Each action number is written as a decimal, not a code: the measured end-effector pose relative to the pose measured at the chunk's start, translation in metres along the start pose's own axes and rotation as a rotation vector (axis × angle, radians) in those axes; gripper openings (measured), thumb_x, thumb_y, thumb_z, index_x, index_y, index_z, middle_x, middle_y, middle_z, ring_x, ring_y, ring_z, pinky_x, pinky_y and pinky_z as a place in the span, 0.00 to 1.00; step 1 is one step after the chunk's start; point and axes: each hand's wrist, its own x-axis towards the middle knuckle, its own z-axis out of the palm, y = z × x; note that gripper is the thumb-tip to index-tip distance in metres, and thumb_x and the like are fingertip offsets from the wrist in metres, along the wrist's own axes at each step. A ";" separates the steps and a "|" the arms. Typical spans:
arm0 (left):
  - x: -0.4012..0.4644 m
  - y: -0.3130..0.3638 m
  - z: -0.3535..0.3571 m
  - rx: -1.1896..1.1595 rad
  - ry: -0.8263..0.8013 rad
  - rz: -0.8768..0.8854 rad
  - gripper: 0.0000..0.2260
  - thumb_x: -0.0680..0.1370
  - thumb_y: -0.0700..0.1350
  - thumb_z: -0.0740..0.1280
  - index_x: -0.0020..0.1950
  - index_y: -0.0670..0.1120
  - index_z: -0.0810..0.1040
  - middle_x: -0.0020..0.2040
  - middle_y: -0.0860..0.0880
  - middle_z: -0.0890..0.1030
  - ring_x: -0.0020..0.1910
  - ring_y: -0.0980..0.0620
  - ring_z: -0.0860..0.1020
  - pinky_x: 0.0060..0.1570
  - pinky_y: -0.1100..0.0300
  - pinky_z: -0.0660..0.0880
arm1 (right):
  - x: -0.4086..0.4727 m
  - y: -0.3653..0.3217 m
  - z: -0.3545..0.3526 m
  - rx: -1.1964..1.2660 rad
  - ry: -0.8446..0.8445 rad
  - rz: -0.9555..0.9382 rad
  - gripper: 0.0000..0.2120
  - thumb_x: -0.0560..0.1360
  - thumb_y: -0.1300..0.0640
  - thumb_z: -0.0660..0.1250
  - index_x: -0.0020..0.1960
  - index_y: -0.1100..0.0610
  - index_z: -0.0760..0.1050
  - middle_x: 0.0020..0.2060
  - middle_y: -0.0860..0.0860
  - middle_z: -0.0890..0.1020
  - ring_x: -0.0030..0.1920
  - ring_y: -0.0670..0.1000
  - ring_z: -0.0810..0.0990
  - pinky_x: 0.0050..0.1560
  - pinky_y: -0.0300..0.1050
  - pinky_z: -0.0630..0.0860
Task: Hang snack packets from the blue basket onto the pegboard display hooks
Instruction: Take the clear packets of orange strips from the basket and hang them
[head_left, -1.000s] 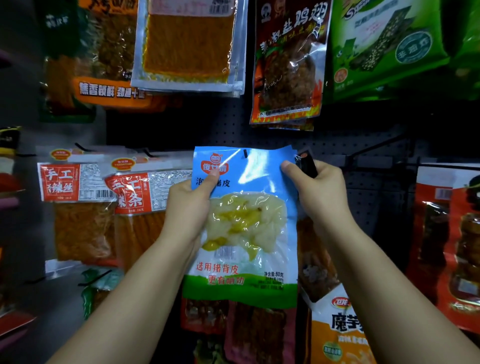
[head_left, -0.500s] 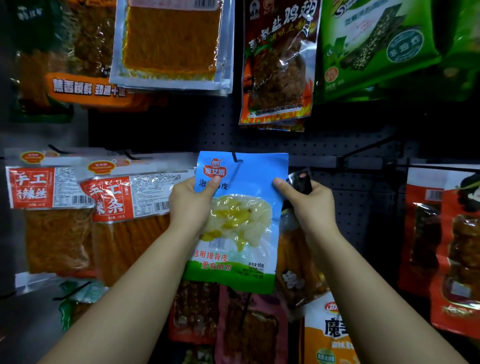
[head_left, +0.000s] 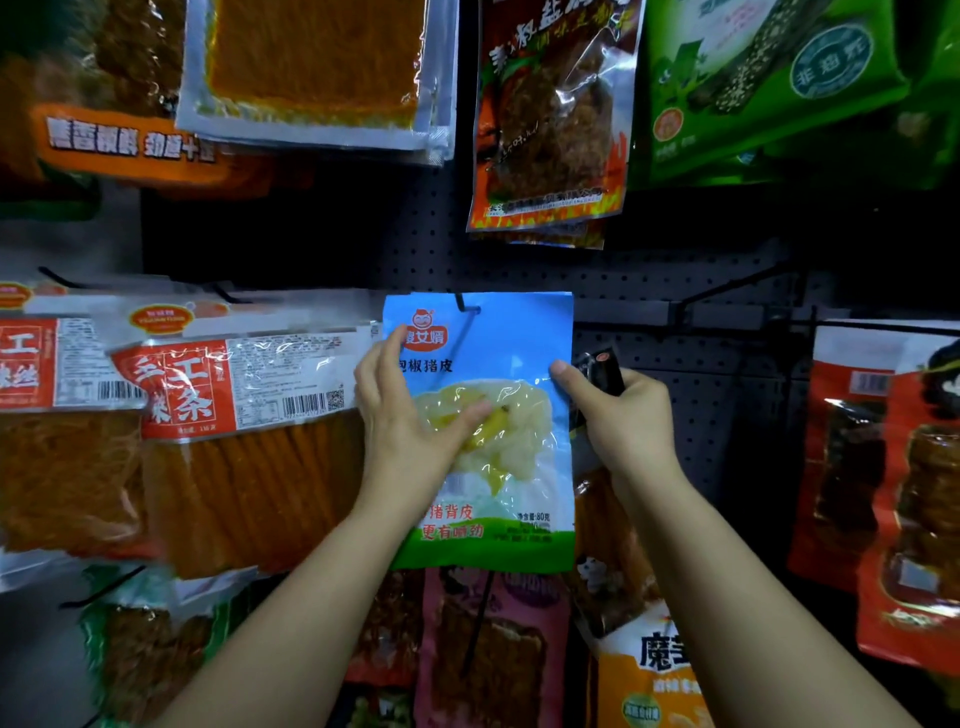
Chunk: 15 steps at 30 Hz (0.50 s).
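Orange packets, far left: two clear-topped packs with red labels (head_left: 171, 384) hang side by side at mid height, strips of orange snack showing through the film; the nearer one's right edge lies just beside the left hand.
Upper left: a clear pack with an orange slab (head_left: 317, 67) hangs above, overlapping an orange-banded packet behind it.
Left hand (head_left: 400, 415): laid flat on the front of the blue packet, fingers spread loosely, thumb stretched over the clear window; it presses on the film rather than pinching it.
Blue packet (head_left: 498, 343): upright against the pegboard, blue top, clear window with pale and yellow contents, green band at the bottom. A black hook (head_left: 464, 306) passes through the hole at its top edge.
Pegboard (head_left: 649, 280): dark, perforated, bare between the rows.
Right hand (head_left: 623, 415): thumb on the packet's right edge, remaining fingers curled behind; a small black packet (head_left: 602, 369) sits against those fingers, but whether they grip it I cannot tell.
Upper right: a flame-printed red packet (head_left: 550, 119), then green packets (head_left: 769, 83).
Far right: red packets (head_left: 893, 467) hang at mid height.
Below: pink and orange packets (head_left: 493, 649) hang under the blue one.
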 end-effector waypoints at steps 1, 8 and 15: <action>-0.001 0.000 0.000 0.025 -0.023 -0.005 0.44 0.65 0.60 0.73 0.74 0.58 0.52 0.71 0.58 0.54 0.73 0.55 0.54 0.67 0.61 0.57 | -0.002 0.000 -0.001 0.007 -0.004 -0.006 0.19 0.67 0.43 0.75 0.28 0.53 0.72 0.25 0.52 0.76 0.28 0.50 0.72 0.33 0.45 0.68; -0.013 -0.002 -0.009 0.181 -0.047 -0.018 0.39 0.71 0.59 0.69 0.76 0.51 0.55 0.78 0.54 0.48 0.75 0.55 0.47 0.67 0.62 0.47 | -0.033 0.014 -0.030 0.066 -0.028 -0.010 0.14 0.73 0.49 0.71 0.34 0.57 0.78 0.24 0.45 0.80 0.26 0.43 0.77 0.25 0.32 0.69; -0.040 0.024 -0.016 0.159 0.004 0.246 0.13 0.74 0.38 0.69 0.58 0.45 0.78 0.66 0.49 0.70 0.70 0.49 0.62 0.70 0.60 0.59 | -0.063 0.004 -0.087 0.025 0.060 -0.102 0.14 0.78 0.51 0.65 0.42 0.60 0.79 0.37 0.55 0.84 0.38 0.53 0.80 0.41 0.48 0.74</action>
